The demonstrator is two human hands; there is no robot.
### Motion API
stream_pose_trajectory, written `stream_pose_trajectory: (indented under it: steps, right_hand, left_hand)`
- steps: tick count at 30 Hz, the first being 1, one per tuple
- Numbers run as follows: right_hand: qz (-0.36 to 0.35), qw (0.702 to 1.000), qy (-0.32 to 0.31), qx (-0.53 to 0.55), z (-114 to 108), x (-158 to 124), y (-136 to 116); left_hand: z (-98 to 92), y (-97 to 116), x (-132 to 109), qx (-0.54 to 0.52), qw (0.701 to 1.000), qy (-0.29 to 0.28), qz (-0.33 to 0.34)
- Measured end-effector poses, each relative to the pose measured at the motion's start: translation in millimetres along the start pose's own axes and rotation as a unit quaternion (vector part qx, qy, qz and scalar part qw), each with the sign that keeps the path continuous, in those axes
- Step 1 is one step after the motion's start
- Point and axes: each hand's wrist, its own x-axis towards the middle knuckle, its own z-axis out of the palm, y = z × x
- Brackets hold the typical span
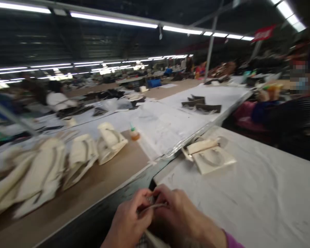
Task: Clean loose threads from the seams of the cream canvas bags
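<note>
Close together at the bottom centre, my left hand (130, 218) and my right hand (182, 213) pinch a thin pale strap (156, 206) between thumbs and fingers. A light-coloured piece with a checked lining (152, 238) shows just below the fingers, mostly hidden by my hands and blurred. It cannot be told whether the strap is joined to that piece. Beyond my right hand, a cream bag piece (209, 158) with a curved handle lies on the white table. Several similar cream bag pieces (84, 151) stand in a row to the left.
A small glue bottle (134, 134) with a green tip stands on the brown board (113, 175). Dark flat pieces (201, 105) lie farther along the white-covered bench (160, 127). A gap runs between that bench and the right-hand table (263, 196). A person (294, 117) is at the right.
</note>
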Motion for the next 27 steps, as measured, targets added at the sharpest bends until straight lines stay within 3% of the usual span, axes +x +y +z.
stream_pose_trajectory:
  steps: [1,6,11,27]
  right_hand:
    - [0.003,1.0,-0.015,0.02,2,1,5]
    - [0.002,0.993,-0.068,0.092,1,3,13]
    - [-0.007,0.994,-0.079,0.069,1,3,9]
    - [0.025,0.984,-0.095,0.151,-3,7,14]
  left_hand:
    - [-3.9,2,-6,-0.033,0.999,-0.022,-0.035]
    - [-10.9,14,-10,-0.118,0.98,-0.01,-0.159]
    - [-11.1,13,-20,-0.183,0.955,-0.03,-0.233]
    - [-2.5,9,-23,-0.148,0.974,0.029,-0.167]
